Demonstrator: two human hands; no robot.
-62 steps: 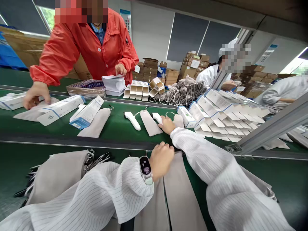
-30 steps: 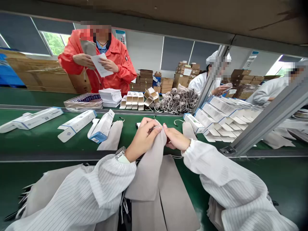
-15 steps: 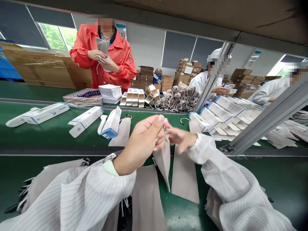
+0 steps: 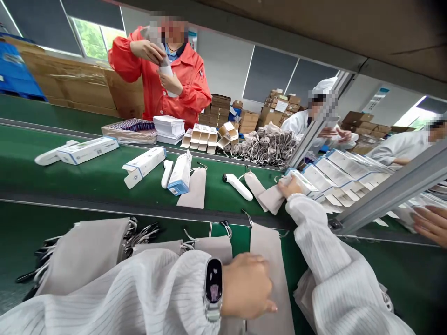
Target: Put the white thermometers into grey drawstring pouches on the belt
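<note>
My left hand point(image 4: 248, 284), with a watch on its wrist, is low over a flat grey drawstring pouch point(image 4: 267, 246) on the near green surface. Its fingers are curled against the cloth and partly hidden. Farther forward, on the belt, my right hand point(image 4: 290, 186) has its fingers closed on the end of another grey pouch point(image 4: 272, 199). That pouch overlaps a second pouch point(image 4: 255, 184) lying on the belt. Left of these is a white handheld device point(image 4: 238, 186) with a black end.
Stacked grey pouches point(image 4: 87, 246) lie at near left. Across the belt point(image 4: 104, 179) are white boxes point(image 4: 143, 163) and another grey pouch point(image 4: 195, 186). Rows of boxes point(image 4: 335, 174) stand behind a slanted metal post point(image 4: 387, 181). A co-worker in red point(image 4: 167, 88) faces me; another person's hand point(image 4: 433, 223) shows at right.
My hands have separated. The left came down onto the near pouch, while the right reached forward and right to the belt with a pouch. The view has shifted; the co-worker in red raised a pouch.
</note>
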